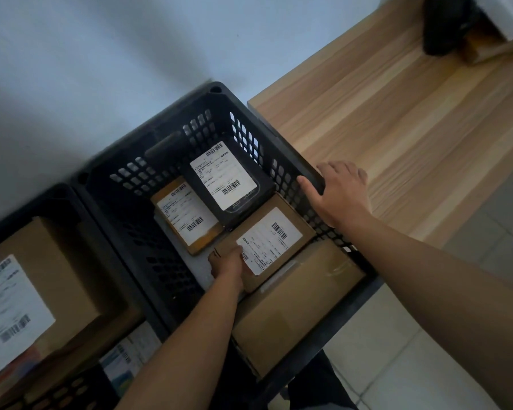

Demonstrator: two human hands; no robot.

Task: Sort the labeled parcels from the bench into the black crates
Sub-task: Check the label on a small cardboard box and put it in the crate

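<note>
A black crate (172,143) stands beside the wooden bench (397,128). Inside it my left hand (227,264) grips the near corner of a flat brown labeled parcel (267,241), which lies on a larger brown box (293,309). Deeper in the crate lie a black labeled parcel (222,176) and a small orange-brown labeled parcel (187,214). My right hand (341,190) rests on the crate's right rim, fingers apart, holding no parcel. A second black crate (80,208) at the left holds a big brown labeled box (36,294).
At the bench's far right end sit a dark bag-like object (444,25) and a white package (504,13) over a brown box. A pale wall rises behind the crates. Light floor tiles (412,365) lie below the bench.
</note>
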